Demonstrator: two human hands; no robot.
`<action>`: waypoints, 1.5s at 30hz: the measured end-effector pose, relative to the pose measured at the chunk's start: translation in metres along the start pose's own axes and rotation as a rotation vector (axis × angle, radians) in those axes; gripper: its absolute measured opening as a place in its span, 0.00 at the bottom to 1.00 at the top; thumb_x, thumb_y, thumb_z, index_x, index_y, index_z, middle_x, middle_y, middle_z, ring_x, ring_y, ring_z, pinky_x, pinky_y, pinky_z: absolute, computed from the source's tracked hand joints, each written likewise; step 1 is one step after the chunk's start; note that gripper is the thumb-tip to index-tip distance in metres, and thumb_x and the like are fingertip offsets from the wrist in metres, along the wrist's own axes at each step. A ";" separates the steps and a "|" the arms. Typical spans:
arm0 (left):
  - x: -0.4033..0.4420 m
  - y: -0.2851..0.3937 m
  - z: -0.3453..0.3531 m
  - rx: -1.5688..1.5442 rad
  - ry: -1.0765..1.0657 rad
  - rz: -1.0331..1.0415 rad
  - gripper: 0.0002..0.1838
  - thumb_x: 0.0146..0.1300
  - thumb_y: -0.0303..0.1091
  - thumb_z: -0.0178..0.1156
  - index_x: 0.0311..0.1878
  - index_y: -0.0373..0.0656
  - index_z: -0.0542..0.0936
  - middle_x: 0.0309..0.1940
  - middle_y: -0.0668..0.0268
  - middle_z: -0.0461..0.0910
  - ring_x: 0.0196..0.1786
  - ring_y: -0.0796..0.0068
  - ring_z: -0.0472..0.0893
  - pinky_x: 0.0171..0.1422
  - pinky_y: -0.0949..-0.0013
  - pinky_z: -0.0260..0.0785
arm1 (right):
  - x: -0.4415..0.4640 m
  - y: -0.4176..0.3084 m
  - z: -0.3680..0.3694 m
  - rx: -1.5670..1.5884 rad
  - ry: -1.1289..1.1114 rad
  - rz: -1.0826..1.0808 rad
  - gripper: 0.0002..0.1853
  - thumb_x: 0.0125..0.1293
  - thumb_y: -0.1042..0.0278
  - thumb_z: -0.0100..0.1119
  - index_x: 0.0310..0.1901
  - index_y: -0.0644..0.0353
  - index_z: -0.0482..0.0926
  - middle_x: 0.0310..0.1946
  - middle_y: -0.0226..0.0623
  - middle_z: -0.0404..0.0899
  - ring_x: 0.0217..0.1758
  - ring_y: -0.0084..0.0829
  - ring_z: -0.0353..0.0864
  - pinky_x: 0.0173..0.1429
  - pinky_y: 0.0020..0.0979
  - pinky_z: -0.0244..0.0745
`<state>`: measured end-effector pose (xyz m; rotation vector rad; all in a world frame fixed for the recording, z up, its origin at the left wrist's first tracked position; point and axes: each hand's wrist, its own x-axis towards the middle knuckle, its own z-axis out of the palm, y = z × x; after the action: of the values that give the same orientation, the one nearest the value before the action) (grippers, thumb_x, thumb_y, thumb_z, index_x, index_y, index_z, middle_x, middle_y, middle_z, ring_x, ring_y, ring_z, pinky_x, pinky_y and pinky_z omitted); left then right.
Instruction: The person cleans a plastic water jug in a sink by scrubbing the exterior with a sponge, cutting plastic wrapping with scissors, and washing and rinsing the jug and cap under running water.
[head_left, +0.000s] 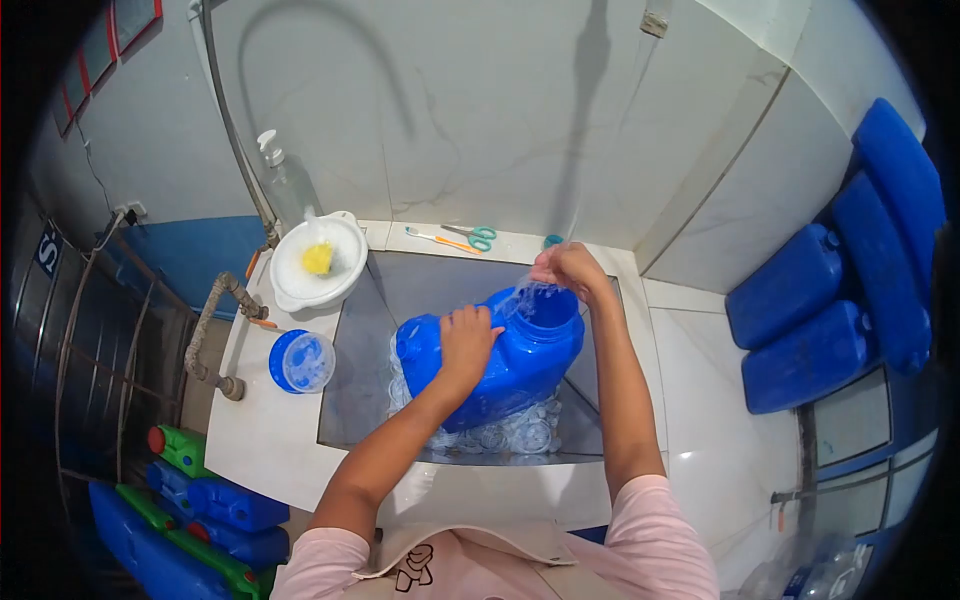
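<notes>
A large blue plastic water jug lies tilted in the sink, its wide uncapped mouth facing up on the right. My left hand grips the top of the jug, thumb apart and fingers over the far side. Above the mouth, my right hand is closed with bent fingers, and water splashes around it. A thin water stream falls from a hose end. What the right fingers hold, if anything, is hidden. Pale round pieces line the sink floor beneath the jug.
On the left counter stand a white basin with suds and a yellow sponge, a blue-rimmed tub and a pump bottle. Scissors and a toothbrush lie behind the sink. Blue jugs are stacked right.
</notes>
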<state>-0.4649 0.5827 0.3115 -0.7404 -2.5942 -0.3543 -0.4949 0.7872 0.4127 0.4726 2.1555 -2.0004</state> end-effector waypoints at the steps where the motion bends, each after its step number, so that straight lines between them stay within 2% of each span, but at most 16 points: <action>1: 0.005 0.005 0.004 -0.003 0.002 -0.011 0.20 0.51 0.52 0.62 0.37 0.46 0.75 0.33 0.65 0.73 0.41 0.68 0.73 0.47 0.63 0.63 | 0.003 0.003 -0.002 0.012 0.068 -0.027 0.12 0.61 0.79 0.39 0.35 0.76 0.74 0.32 0.49 0.78 0.35 0.37 0.83 0.41 0.29 0.82; 7: 0.032 0.032 0.030 -0.066 0.036 0.124 0.17 0.56 0.46 0.58 0.40 0.42 0.74 0.35 0.63 0.72 0.43 0.66 0.71 0.49 0.62 0.61 | 0.006 0.002 0.000 0.010 0.041 -0.074 0.11 0.61 0.78 0.41 0.36 0.75 0.75 0.32 0.49 0.79 0.33 0.36 0.83 0.39 0.28 0.82; 9: 0.035 0.043 0.038 -0.041 0.218 0.182 0.16 0.56 0.41 0.57 0.44 0.42 0.74 0.35 0.61 0.71 0.42 0.64 0.71 0.51 0.61 0.60 | 0.006 -0.002 0.004 0.148 0.028 -0.068 0.11 0.61 0.79 0.40 0.36 0.75 0.74 0.34 0.50 0.78 0.35 0.37 0.83 0.40 0.28 0.82; 10: 0.035 0.051 0.041 -0.081 0.033 0.166 0.18 0.58 0.37 0.53 0.50 0.40 0.73 0.41 0.58 0.72 0.48 0.61 0.71 0.59 0.58 0.58 | 0.004 -0.005 0.006 0.288 0.019 -0.062 0.12 0.61 0.79 0.40 0.37 0.76 0.74 0.35 0.51 0.78 0.36 0.38 0.83 0.41 0.27 0.82; 14: 0.034 0.073 0.053 -0.079 0.182 0.252 0.22 0.61 0.34 0.46 0.58 0.36 0.69 0.55 0.54 0.71 0.62 0.58 0.66 0.71 0.52 0.48 | -0.002 -0.011 0.010 0.256 -0.039 0.001 0.11 0.61 0.80 0.39 0.37 0.77 0.73 0.37 0.53 0.77 0.39 0.40 0.83 0.43 0.27 0.82; 17: 0.038 0.080 0.052 -0.018 0.171 0.311 0.20 0.61 0.33 0.47 0.56 0.36 0.70 0.54 0.52 0.71 0.62 0.57 0.67 0.68 0.53 0.53 | -0.002 -0.008 0.004 0.407 0.043 -0.064 0.12 0.61 0.81 0.39 0.38 0.77 0.73 0.36 0.53 0.77 0.38 0.40 0.83 0.44 0.27 0.82; 19: 0.041 0.081 0.065 -0.048 0.158 0.311 0.21 0.60 0.33 0.47 0.56 0.36 0.70 0.55 0.51 0.71 0.63 0.56 0.66 0.70 0.53 0.52 | -0.004 -0.003 0.004 0.138 -0.098 0.001 0.11 0.61 0.80 0.40 0.37 0.77 0.73 0.36 0.53 0.78 0.38 0.39 0.83 0.44 0.27 0.82; 21: 0.046 0.080 0.072 -0.079 0.142 0.311 0.22 0.60 0.33 0.47 0.57 0.35 0.70 0.55 0.49 0.71 0.64 0.55 0.66 0.71 0.52 0.51 | 0.001 -0.001 0.001 0.192 -0.039 -0.013 0.11 0.62 0.79 0.40 0.36 0.77 0.74 0.36 0.52 0.78 0.38 0.38 0.83 0.43 0.27 0.82; 23: 0.056 0.071 0.073 -0.195 0.212 0.367 0.21 0.59 0.31 0.48 0.55 0.34 0.70 0.53 0.49 0.72 0.59 0.55 0.70 0.68 0.55 0.56 | 0.003 0.001 -0.002 0.247 0.015 -0.031 0.11 0.62 0.79 0.41 0.35 0.76 0.74 0.35 0.51 0.78 0.37 0.37 0.83 0.42 0.27 0.82; 25: 0.061 0.065 0.061 -0.228 0.069 0.352 0.18 0.59 0.30 0.49 0.52 0.34 0.72 0.47 0.51 0.75 0.53 0.55 0.74 0.64 0.56 0.61 | -0.005 -0.005 0.001 -0.053 -0.053 0.000 0.09 0.60 0.79 0.43 0.34 0.72 0.75 0.31 0.46 0.77 0.36 0.33 0.81 0.43 0.26 0.81; 27: 0.064 0.057 0.058 -0.494 -0.024 0.289 0.16 0.58 0.29 0.50 0.49 0.35 0.74 0.42 0.52 0.76 0.50 0.55 0.75 0.59 0.55 0.64 | -0.001 -0.002 0.001 0.010 -0.021 -0.019 0.09 0.60 0.79 0.43 0.33 0.71 0.75 0.30 0.44 0.77 0.35 0.31 0.80 0.40 0.25 0.80; 28: 0.067 0.055 0.059 -0.518 0.151 0.289 0.11 0.58 0.28 0.50 0.42 0.38 0.76 0.39 0.54 0.76 0.48 0.54 0.74 0.51 0.55 0.68 | 0.001 -0.001 0.000 0.067 0.009 -0.041 0.09 0.60 0.79 0.44 0.32 0.70 0.76 0.28 0.42 0.77 0.33 0.29 0.80 0.37 0.24 0.80; 33: 0.075 0.029 0.063 -0.676 0.321 0.365 0.10 0.57 0.30 0.52 0.42 0.41 0.77 0.40 0.57 0.77 0.49 0.55 0.74 0.54 0.54 0.65 | 0.003 0.002 -0.004 -0.087 -0.022 -0.007 0.07 0.57 0.79 0.46 0.31 0.67 0.76 0.25 0.37 0.77 0.25 0.26 0.78 0.30 0.22 0.75; 35: 0.078 0.020 0.055 -0.521 0.001 0.322 0.11 0.55 0.33 0.54 0.41 0.42 0.77 0.39 0.59 0.78 0.50 0.56 0.74 0.55 0.54 0.63 | 0.008 0.004 -0.006 -0.146 -0.002 -0.017 0.06 0.56 0.79 0.48 0.30 0.67 0.76 0.24 0.37 0.77 0.23 0.25 0.77 0.28 0.22 0.74; 42: 0.080 -0.005 0.014 -0.424 -0.298 0.350 0.17 0.56 0.46 0.58 0.39 0.41 0.77 0.33 0.57 0.80 0.40 0.53 0.79 0.44 0.52 0.69 | 0.008 -0.002 -0.010 -0.262 -0.027 -0.034 0.04 0.55 0.77 0.51 0.28 0.65 0.76 0.20 0.33 0.75 0.20 0.21 0.73 0.23 0.20 0.67; 45: 0.074 -0.020 -0.006 -0.440 -0.484 0.437 0.24 0.59 0.56 0.55 0.46 0.44 0.78 0.35 0.55 0.81 0.37 0.50 0.79 0.41 0.52 0.71 | 0.011 0.002 -0.012 -0.254 -0.035 -0.037 0.04 0.55 0.76 0.51 0.28 0.64 0.76 0.20 0.32 0.75 0.20 0.21 0.73 0.24 0.20 0.67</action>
<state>-0.5306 0.5971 0.3481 -1.6929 -2.6946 -0.6861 -0.5036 0.8002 0.4082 0.3592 2.3682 -1.7034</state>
